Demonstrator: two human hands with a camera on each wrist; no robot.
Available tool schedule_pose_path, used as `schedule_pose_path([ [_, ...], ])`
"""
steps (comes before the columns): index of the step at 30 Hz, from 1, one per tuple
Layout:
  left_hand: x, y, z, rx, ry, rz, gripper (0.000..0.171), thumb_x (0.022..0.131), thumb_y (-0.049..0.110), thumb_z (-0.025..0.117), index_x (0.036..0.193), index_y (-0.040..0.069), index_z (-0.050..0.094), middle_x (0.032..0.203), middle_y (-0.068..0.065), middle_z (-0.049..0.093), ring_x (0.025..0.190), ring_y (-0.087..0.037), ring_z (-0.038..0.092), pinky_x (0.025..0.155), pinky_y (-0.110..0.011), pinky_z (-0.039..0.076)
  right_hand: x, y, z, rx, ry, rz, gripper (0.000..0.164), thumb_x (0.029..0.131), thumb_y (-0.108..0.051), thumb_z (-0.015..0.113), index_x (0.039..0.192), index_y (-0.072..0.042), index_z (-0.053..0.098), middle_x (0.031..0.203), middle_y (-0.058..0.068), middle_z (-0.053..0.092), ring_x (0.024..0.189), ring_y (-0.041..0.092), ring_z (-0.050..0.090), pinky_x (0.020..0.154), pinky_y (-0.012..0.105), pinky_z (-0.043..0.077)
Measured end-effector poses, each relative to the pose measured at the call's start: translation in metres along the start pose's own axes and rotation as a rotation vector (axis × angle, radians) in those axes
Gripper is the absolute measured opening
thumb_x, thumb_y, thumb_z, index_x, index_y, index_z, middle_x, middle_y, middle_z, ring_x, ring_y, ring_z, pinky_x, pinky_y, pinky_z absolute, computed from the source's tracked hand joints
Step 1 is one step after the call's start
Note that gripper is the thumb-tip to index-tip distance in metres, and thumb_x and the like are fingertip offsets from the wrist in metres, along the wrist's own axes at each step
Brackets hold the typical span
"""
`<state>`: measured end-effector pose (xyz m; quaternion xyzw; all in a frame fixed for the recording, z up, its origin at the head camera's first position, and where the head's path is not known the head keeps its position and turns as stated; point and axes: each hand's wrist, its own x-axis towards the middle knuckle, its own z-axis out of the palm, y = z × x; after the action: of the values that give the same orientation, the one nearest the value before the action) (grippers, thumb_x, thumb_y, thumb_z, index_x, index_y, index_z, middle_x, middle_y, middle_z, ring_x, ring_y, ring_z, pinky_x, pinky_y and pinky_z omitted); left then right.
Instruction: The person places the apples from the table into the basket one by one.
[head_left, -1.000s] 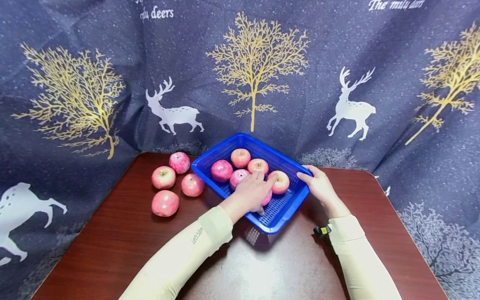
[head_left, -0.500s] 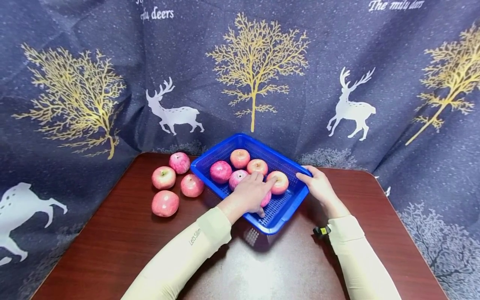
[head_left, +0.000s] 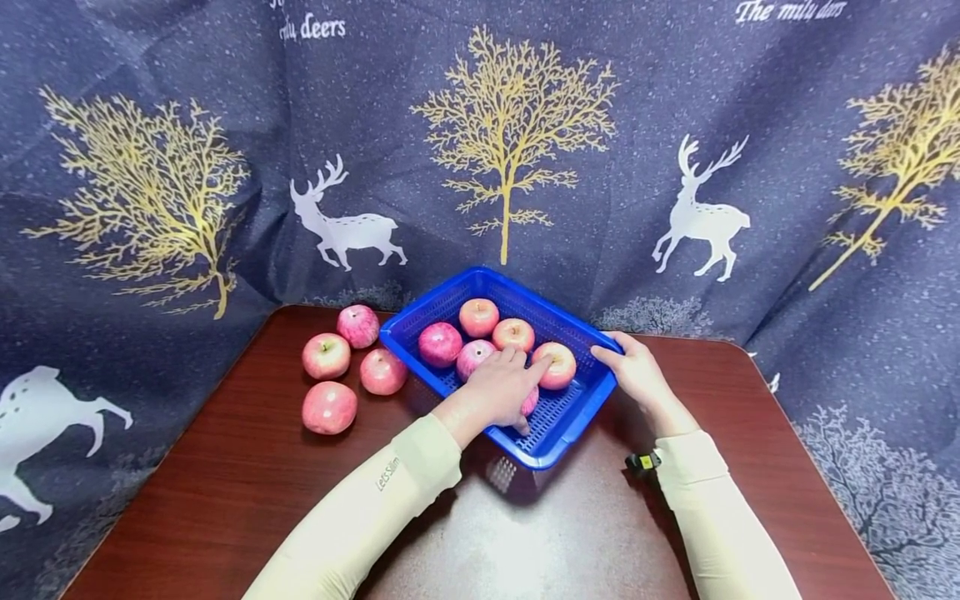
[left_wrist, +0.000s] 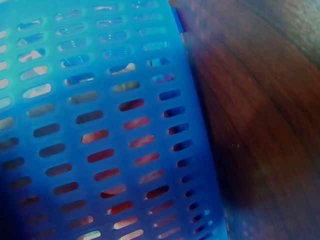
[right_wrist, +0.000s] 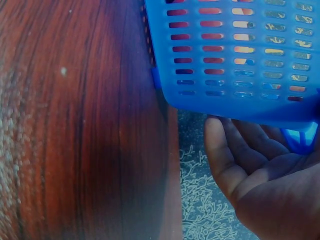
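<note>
A blue perforated plastic basket (head_left: pixel 501 433) stands at an angle on the table with several red and pink apples inside. My left hand (head_left: pixel 498 387) reaches into it, fingers and thumb spread round an apple (head_left: pixel 531 402) that it mostly covers. Its fingertips lie close to the yellowish-red apple (head_left: pixel 555 367) beside it. My right hand (head_left: pixel 637 371) grips the basket's right corner, thumb over the rim. In the right wrist view, its fingers bend up against the basket edge (right_wrist: pixel 230 107). Only the basket's slotted wall (left_wrist: pixel 154 112) and bare wood fill much of the left wrist view.
Several loose apples (head_left: pixel 330 407) sit on the brown wooden table (head_left: pixel 240 500) left of the basket; one (head_left: pixel 383 372) lies right by its left side. A dark patterned cloth (head_left: pixel 555 250) hangs behind the table. A small black-and-yellow device (head_left: pixel 643 462) is at the right wrist.
The basket and its apples have shifted very slightly left, and the loose apple by its left side with them. Both hands keep their places on the apple and the corner.
</note>
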<state>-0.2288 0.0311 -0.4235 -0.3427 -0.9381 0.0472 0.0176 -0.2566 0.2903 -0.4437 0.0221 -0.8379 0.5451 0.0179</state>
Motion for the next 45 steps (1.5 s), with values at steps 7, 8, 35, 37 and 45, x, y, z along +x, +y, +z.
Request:
schedule_pose_path([
  [7,-0.001,0.001,-0.003,-0.007,0.009,0.004,0.125,0.059,0.065,0.085,0.157,0.022,0.022,0.134,-0.01,0.048,0.125,-0.024,0.039,0.105,-0.038,0.033,0.001,0.003,-0.001,-0.017,0.0,0.001,0.038,0.095,-0.032,0.063,0.125,-0.009,0.06,0.115,0.014,0.064,0.098,0.029,0.064,0.084,0.036,0.051],
  [8,-0.001,0.001,-0.003,-0.018,0.012,0.002,0.125,0.059,0.065,0.084,0.157,0.022,0.021,0.135,-0.01,0.048,0.126,-0.025,0.039,0.105,-0.038,0.032,0.001,0.003,-0.001,-0.021,0.0,0.003,0.038,0.095,-0.033,0.063,0.125,-0.009,0.06,0.115,0.014,0.064,0.097,0.028,0.064,0.083,0.035,0.051],
  [35,-0.054,-0.035,-0.027,-0.255,0.538,-0.03,0.068,0.091,0.063,0.054,0.144,0.019,0.049,0.111,-0.001,0.055,0.101,-0.018,0.051,0.081,-0.039,0.047,0.001,0.002,0.0,-0.015,0.002,-0.005,0.039,0.095,-0.035,0.064,0.124,-0.009,0.06,0.116,0.015,0.064,0.098,0.029,0.063,0.088,0.044,0.05],
  [37,-0.06,-0.039,-0.028,-0.258,0.55,-0.046,0.068,0.091,0.063,0.055,0.144,0.021,0.049,0.112,0.0,0.054,0.103,-0.018,0.05,0.081,-0.039,0.047,0.001,0.001,0.0,-0.018,0.006,-0.004,0.039,0.095,-0.035,0.064,0.124,-0.009,0.06,0.116,0.014,0.064,0.098,0.029,0.063,0.087,0.042,0.05],
  [45,-0.085,-0.064,-0.028,-0.283,0.605,-0.105,0.069,0.092,0.065,0.052,0.141,0.015,0.052,0.123,-0.004,0.054,0.118,-0.022,0.046,0.1,-0.043,0.039,0.001,0.001,-0.002,-0.015,0.007,-0.014,0.039,0.094,-0.034,0.065,0.124,-0.01,0.061,0.116,0.014,0.064,0.098,0.028,0.063,0.088,0.044,0.049],
])
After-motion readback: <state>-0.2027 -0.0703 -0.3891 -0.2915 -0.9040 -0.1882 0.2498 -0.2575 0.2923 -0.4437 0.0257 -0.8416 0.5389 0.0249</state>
